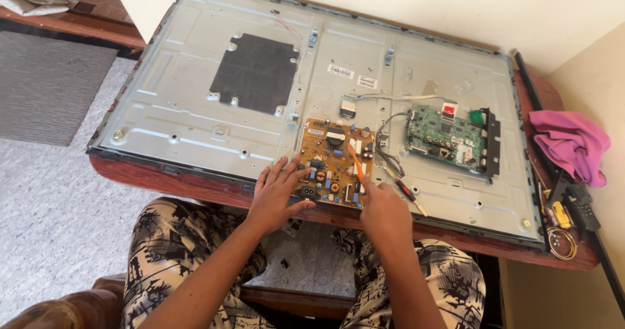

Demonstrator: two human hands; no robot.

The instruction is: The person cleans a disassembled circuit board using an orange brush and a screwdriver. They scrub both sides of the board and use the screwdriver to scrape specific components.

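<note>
Hands at a yellow circuit board on the opened back of a flat screen.

Right hand (385,210), grip closed around an orange-handled tool (355,161), tip slanting up over the yellow circuit board (335,161). Left hand (278,194) flat, fingers spread apart, holding nothing, fingertips resting on the board's left edge by a black socket. Board near the front edge of the grey metal back panel (182,114), which covers most of the wooden worktop (195,184). Just right of the board, a bundle of dark wires (385,148) and a red-and-black screwdriver (405,189) lying on the panel. Further right, a green circuit board (446,139). Upper left, a dark square pad (255,72). At the far right edge, a pink cloth (571,143) and a small coil of wire (562,242).
</note>
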